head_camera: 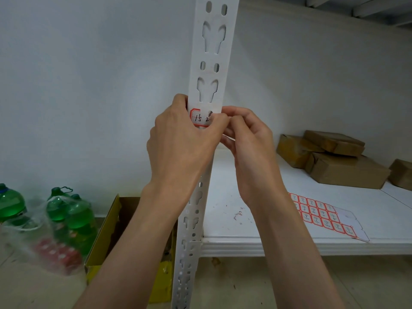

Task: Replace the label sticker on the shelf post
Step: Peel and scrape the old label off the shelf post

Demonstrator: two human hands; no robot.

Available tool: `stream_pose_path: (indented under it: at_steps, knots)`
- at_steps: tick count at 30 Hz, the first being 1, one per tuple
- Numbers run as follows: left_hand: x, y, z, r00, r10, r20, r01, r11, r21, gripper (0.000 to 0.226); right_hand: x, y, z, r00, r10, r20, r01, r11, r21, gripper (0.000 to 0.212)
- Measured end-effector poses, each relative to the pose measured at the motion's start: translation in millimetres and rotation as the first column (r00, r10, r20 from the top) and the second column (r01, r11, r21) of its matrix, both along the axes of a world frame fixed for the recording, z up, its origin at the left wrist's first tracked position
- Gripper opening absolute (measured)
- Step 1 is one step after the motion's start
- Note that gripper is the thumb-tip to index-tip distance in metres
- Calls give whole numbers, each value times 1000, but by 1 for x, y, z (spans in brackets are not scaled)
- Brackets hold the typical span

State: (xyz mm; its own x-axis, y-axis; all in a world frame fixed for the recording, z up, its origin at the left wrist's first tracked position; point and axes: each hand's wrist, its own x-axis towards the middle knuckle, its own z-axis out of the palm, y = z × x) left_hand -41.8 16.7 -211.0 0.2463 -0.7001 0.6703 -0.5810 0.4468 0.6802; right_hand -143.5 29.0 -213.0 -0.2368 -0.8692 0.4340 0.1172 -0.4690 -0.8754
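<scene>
You are standing at the white shelf [312, 221], its slotted shelf post [209, 63] rising in front of you. Brown parcels [334, 161] are lying at the back of the shelf, and green bottles [73, 215] are sitting on the floor to the left. A sheet of red-bordered stickers [321, 216] is resting on the shelf near its front edge. Your left hand [180, 141] is wrapping round the post, thumb over the label sticker [199, 118] — it is stuck on the post, handwritten, red-edged. Your right hand [245, 134] is pinching at the sticker's right edge.
</scene>
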Motion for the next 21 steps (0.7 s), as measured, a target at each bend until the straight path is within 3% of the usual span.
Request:
stream_pose_path:
  at_steps: [6,13,17,21]
  knots:
    - [6,-2,-2,998,31,55,-30,999,-10,41,-2,0,0,999,-33,-24,33,999,1,26]
    - [2,-4,-4,995,-82,-63,82,997,-8,31,-2,3,0,997,-66,-51,63,997,-52,19]
    - [10,-6,-3,980,-191,-59,191,982,3,31,0,3,-6,956,-226,-185,170,946,-276,12]
    - [24,-8,-2,962,-271,-21,272,962,26,40,5,-1,-14,833,-453,-318,249,821,-514,15]
